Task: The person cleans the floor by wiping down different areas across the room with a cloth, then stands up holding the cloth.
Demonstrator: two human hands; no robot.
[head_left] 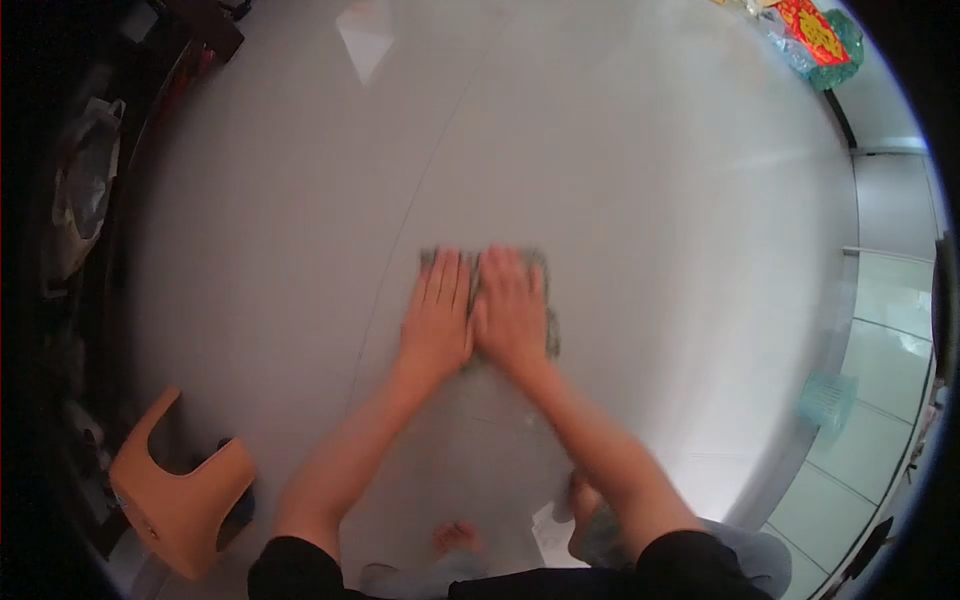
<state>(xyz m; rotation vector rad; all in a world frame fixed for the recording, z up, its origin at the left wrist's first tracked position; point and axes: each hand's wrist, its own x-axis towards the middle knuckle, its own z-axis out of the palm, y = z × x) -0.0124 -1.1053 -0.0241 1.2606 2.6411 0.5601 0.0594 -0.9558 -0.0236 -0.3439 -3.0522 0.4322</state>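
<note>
A dark greenish patterned cloth [551,340] lies flat on the pale grey floor [300,200] in the middle of the view. Both hands press down on it side by side, nearly touching at the thumbs. My left hand [437,315] lies flat on the cloth's left part, fingers stretched forward. On its right part rests my right hand [510,310], palm down, its fingers extended and slightly blurred. Most of the cloth is hidden under the hands; its edges show at the top and right.
An orange plastic stool [180,490] stands at the lower left. Dark furniture with a bag [90,185] lines the left side. A teal basket [828,400] is at the right, near white tiles. Red and green packaging [815,35] lies at the upper right.
</note>
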